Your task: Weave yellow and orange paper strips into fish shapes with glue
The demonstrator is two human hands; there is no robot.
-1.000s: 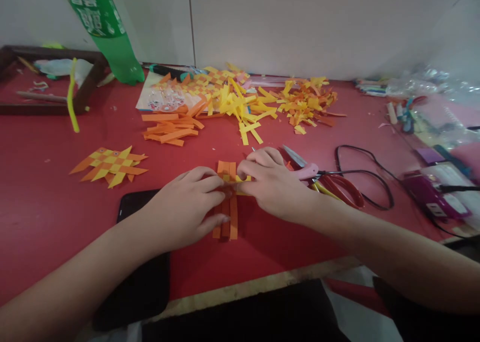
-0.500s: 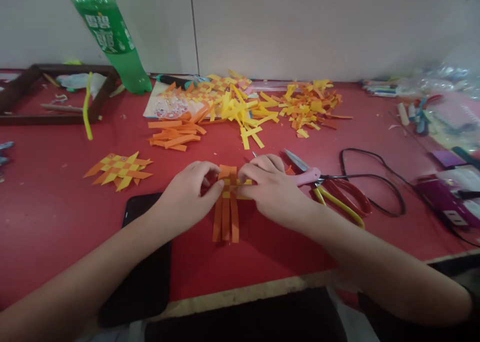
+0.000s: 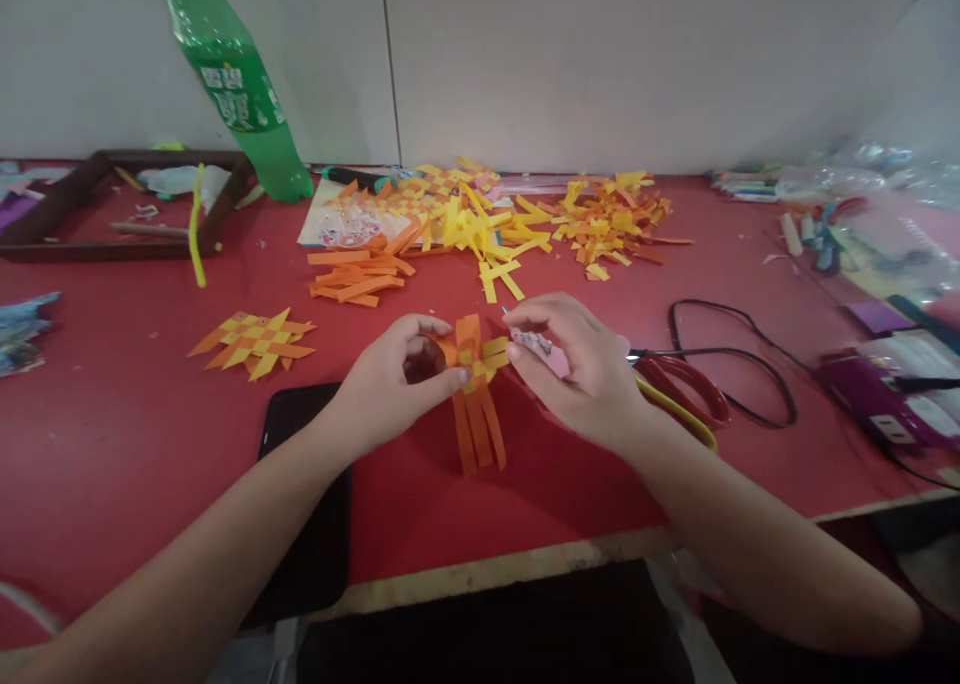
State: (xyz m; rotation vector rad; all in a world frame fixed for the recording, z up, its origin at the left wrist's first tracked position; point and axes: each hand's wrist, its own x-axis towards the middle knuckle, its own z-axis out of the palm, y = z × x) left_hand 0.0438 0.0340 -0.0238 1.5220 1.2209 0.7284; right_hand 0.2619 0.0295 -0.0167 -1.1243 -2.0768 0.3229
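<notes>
Orange and yellow paper strips, woven together (image 3: 470,339), are held up in my left hand (image 3: 397,369), pinched between thumb and fingers. Several orange ends hang down towards me, and yellow ends point right. My right hand (image 3: 581,364) is curved, with thumb and forefinger apart, its thumb tip close to the yellow ends; whether it touches them I cannot tell. Under that palm lies a pink tool (image 3: 551,352) on a black cord, partly hidden. Scissors with red and yellow handles (image 3: 694,414) lie beside my right wrist. A finished-looking woven paper fish (image 3: 259,342) rests on the left.
Behind are loose orange strips (image 3: 360,276), yellow strips (image 3: 480,226) and a heap of paper scraps (image 3: 611,214). A green bottle (image 3: 251,114) stands beside a brown frame (image 3: 112,254). A black phone (image 3: 315,544) lies under my left forearm. The cord (image 3: 750,354) loops right.
The woven strips have lifted and turned slightly, their hanging ends swinging right. My right hand has drawn away from the weave to the right, its fingers opening over the pink tool.
</notes>
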